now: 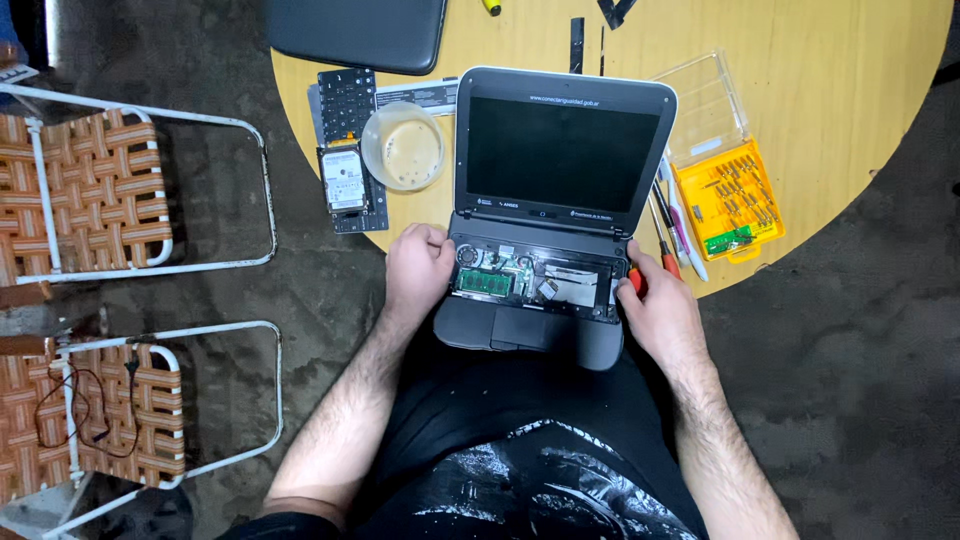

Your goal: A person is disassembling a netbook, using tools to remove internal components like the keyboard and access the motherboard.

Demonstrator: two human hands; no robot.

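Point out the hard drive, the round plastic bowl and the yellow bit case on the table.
hard drive (344,180): head view, middle of its silver top face.
round plastic bowl (402,148): head view, centre of its inside bottom.
yellow bit case (728,198): head view, middle of the yellow tray that holds the bits.

- just one view — head cam, looking straight down over the lap at the round table's (850,130) near edge
- fairly close, forearms fill the bottom
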